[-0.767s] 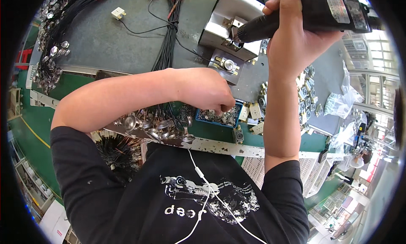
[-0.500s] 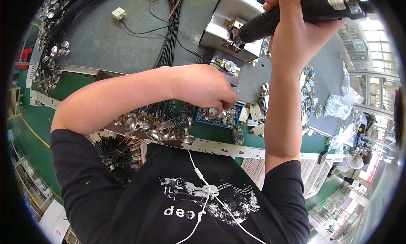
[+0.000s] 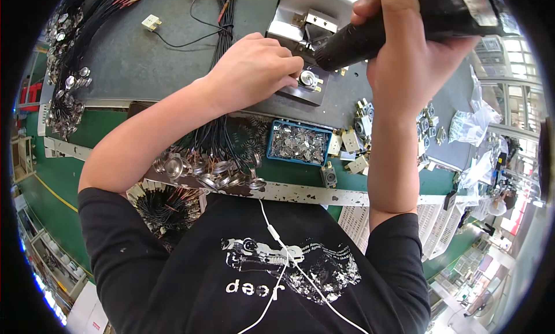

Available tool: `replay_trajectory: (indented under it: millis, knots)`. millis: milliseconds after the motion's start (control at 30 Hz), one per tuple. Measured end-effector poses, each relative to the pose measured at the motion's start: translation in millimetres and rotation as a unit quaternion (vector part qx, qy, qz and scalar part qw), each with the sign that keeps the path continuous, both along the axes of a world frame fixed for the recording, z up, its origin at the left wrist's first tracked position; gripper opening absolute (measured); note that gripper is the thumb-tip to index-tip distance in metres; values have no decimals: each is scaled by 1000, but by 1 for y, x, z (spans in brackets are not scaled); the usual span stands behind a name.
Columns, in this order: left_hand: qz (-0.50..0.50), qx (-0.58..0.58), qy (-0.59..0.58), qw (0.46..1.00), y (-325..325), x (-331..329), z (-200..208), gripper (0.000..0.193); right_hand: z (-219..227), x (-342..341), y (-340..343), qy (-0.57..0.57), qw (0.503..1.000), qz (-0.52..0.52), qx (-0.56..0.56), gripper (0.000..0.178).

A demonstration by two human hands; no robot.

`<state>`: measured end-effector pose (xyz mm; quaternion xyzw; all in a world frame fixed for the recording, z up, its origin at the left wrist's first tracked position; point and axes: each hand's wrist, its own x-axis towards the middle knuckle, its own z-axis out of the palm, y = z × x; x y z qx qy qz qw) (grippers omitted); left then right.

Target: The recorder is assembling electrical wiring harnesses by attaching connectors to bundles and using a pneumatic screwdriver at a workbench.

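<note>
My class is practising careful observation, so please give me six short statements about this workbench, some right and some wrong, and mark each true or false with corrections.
1. The left hand has its fingers close to a round metal component. True.
2. The blue tray holds small metal pieces. True.
3. The left hand is inside the blue tray. False: it is beyond the tray, which lies nearer the person's body.
4. The right hand grips a black power tool. True.
5. The blue tray lies left of the black wire bundle. False: the tray is to its right.
6. The white earphone cable hangs over a red shirt. False: the T-shirt is black.
</note>
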<state>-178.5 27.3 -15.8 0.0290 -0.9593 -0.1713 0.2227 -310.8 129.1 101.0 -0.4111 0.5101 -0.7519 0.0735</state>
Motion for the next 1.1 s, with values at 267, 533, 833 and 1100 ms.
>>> replay_trajectory:
  millis: [267, 533, 833, 1100]
  knots:
    - [1, 7, 6, 1000, 4, -3, -10, 13, -5, 2, 11, 12, 1000, 17, 20, 17]
    - [-14, 45, 33, 998, -1, -1, -20, 14, -31, 2, -12, -41, 998, 37, -23, 38]
    - [-23, 56, 35, 998, 0, -5, -17, 11, -40, 0, -14, 8, 999, 38, -22, 62]
    - [99, 160, -93, 978, 7, -5, -6, 23, -34, -14, -23, -10, 986, 163, 29, 66]
